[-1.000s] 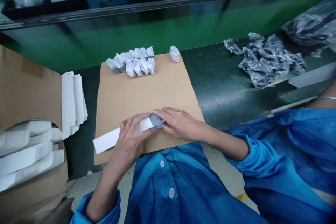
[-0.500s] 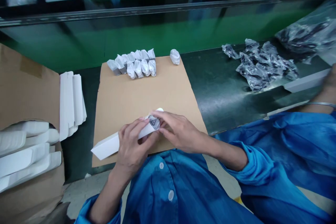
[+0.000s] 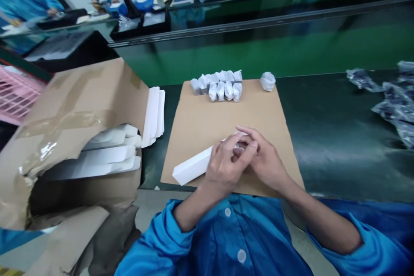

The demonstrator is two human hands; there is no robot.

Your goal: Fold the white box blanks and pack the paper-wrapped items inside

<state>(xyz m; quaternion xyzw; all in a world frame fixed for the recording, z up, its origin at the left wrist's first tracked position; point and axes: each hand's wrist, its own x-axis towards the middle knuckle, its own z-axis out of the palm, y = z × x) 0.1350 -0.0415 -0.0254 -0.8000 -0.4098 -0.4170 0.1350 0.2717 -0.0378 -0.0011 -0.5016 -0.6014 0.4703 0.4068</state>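
Note:
My left hand [image 3: 226,164] is wrapped round the right end of a long white carton [image 3: 191,168] that lies slanted on a brown cardboard sheet [image 3: 200,123]. Against that same end my right hand [image 3: 263,159] is pressed with fingers curled, and they cover the carton's opening. Whatever sits in the opening is hidden. At the sheet's far edge stands a row of several small white-wrapped parts [image 3: 217,86]. One more wrapped part [image 3: 268,81] lies alone to its right.
An open cardboard box [image 3: 74,138] of flat white cartons stands at the left, with a stack of flat cartons [image 3: 154,114] beside it. Crumpled clear bags [image 3: 393,103] lie on the dark green belt at the right. Other people in blue coats work behind the far rail.
The view has swung left and up. The small plastic-wrapped part seen at the carton's end earlier is out of sight under my fingers. Both hands have closed together over that end.

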